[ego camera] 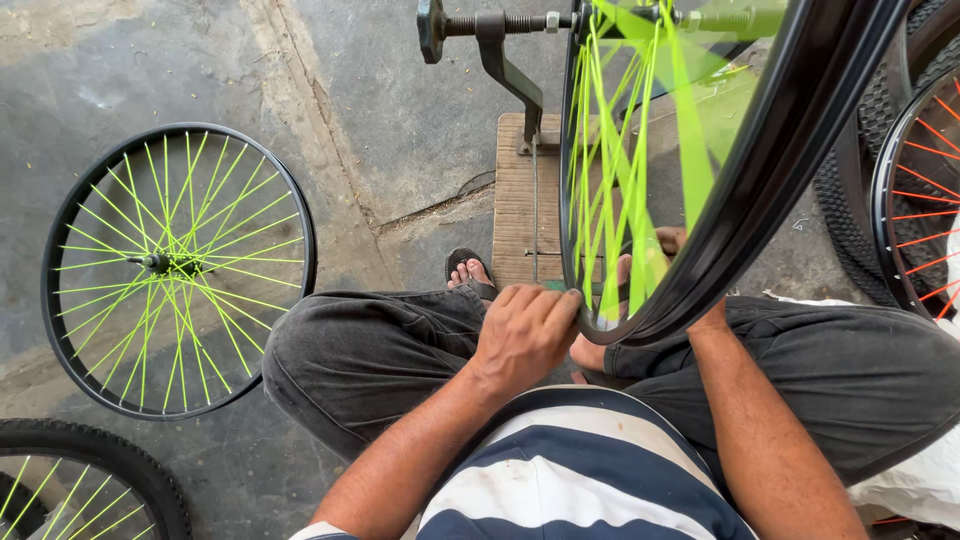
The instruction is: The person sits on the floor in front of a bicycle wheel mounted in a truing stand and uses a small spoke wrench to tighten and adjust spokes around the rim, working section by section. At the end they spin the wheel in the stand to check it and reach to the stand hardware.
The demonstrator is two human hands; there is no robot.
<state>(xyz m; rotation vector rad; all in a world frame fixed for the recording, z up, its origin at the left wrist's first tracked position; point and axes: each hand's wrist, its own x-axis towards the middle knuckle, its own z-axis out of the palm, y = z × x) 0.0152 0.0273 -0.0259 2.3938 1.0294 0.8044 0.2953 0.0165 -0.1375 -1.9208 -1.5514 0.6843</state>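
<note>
A black bicycle rim (760, 190) with neon green spokes (620, 170) stands upright in a metal truing stand (500, 60) right in front of me. My left hand (525, 335) rests at the rim's lower left edge, fingers curled against it. My right hand is hidden behind the rim; only the forearm (750, 420) shows, reaching up to the rim's underside. I sit with dark trousers, a sandalled foot (468, 272) showing below the stand.
The stand sits on a wooden board (520, 200) on a cracked concrete floor. A second black wheel with green spokes (175, 268) lies flat at left. A tyred wheel (90, 490) is at bottom left; wheels with orange spokes (920, 190) stand at right.
</note>
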